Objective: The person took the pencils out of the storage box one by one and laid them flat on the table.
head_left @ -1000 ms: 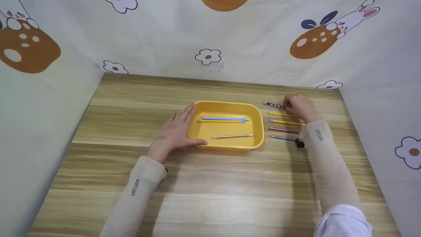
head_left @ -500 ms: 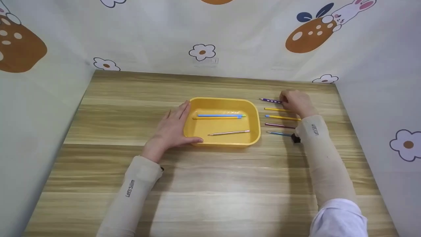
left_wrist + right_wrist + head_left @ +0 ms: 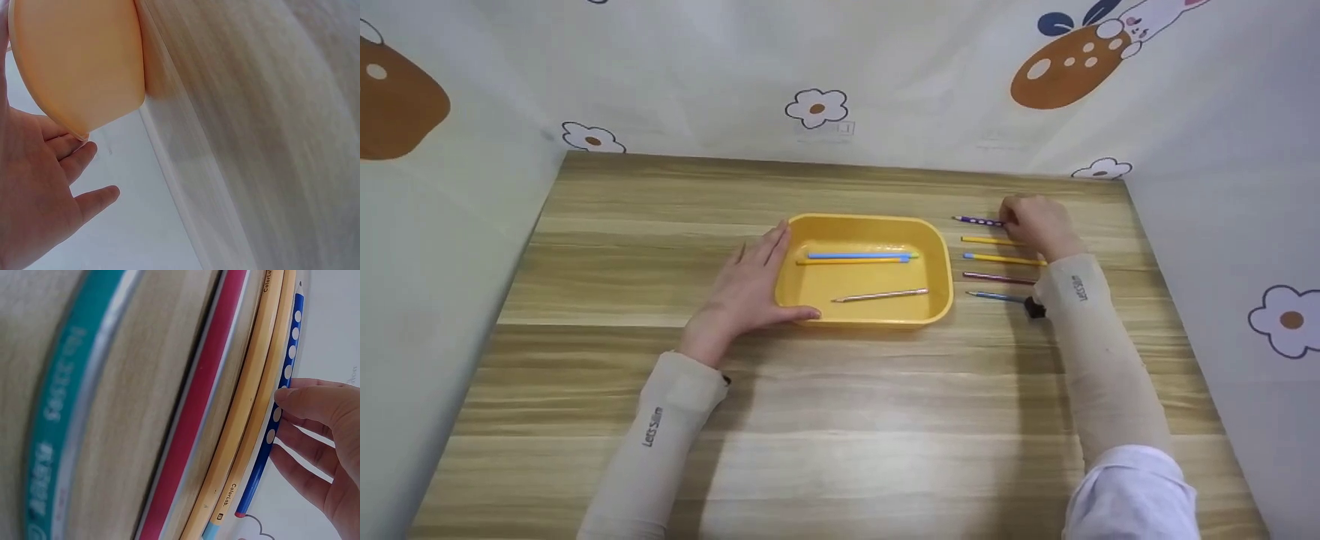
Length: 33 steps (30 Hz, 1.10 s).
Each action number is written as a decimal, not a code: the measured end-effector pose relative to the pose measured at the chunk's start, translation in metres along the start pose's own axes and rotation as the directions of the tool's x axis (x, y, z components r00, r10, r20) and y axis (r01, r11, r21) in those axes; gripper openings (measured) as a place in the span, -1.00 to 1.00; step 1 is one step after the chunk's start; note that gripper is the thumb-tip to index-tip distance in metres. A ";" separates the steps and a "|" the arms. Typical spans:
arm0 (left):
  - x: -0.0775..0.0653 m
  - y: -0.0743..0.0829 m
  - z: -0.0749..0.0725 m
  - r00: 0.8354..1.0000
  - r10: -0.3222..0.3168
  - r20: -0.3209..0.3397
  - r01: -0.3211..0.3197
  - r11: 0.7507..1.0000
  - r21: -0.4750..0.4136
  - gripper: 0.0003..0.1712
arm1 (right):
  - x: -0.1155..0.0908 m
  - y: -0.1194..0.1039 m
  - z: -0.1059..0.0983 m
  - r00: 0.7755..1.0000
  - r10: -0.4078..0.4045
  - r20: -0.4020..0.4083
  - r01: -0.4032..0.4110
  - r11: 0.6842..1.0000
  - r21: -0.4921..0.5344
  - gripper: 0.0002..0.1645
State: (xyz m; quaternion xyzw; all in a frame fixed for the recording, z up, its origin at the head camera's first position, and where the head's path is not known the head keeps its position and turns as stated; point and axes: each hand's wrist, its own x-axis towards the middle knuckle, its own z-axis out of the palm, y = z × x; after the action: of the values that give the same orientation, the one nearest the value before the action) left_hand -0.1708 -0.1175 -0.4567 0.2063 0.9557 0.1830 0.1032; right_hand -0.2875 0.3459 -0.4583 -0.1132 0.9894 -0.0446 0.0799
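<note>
In the head view my left hand [image 3: 742, 292] rests at the left end of a yellow plastic tub [image 3: 877, 322], thumb along its front rim. The left wrist view shows those fingers [image 3: 79, 163] spread, with some at the tub's rim. At the back right my right hand [image 3: 1039, 225] pinches a blue pencil with white dots [image 3: 292, 351] between thumb and fingers. That pencil is the farthest in a row, beside two yellow pencils [image 3: 247, 399], a dark red pencil [image 3: 197, 399] and a teal pencil [image 3: 67, 399]. Their right ends are hidden behind my hand and forearm in the head view.
Inside the tub lie a blue pencil [image 3: 855, 256], a yellow pencil [image 3: 847, 261] close against it, and a thin metallic-looking pencil [image 3: 881, 295] nearer the front. Patterned white sheets [image 3: 697, 75] stand around the back and sides of the wooden table [image 3: 885, 420].
The whole head view has shifted slightly up and left. Both hands keep their places, the left at the tub and the right at the dotted pencil.
</note>
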 end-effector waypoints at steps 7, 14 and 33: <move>0.000 0.000 -0.001 1.000 0.000 0.002 0.000 1.000 -0.012 0.53 | 0.002 0.001 -0.001 1.000 0.017 0.017 -0.017 1.000 -0.002 -0.84; 0.000 0.000 0.000 1.000 0.009 -0.014 -0.009 1.000 -0.015 0.53 | 0.001 0.002 0.001 1.000 0.021 0.014 -0.021 1.000 -0.001 -0.82; 0.000 -0.001 0.000 1.000 0.003 -0.006 -0.003 1.000 -0.007 0.53 | -0.006 -0.003 -0.009 0.999 0.047 0.005 -0.047 0.994 0.102 -0.81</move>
State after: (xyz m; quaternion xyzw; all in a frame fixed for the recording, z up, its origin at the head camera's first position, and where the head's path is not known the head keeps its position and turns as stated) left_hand -0.1714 -0.1179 -0.4574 0.2069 0.9550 0.1873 0.1006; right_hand -0.2832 0.3452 -0.4482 -0.0857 0.9880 -0.0933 0.0879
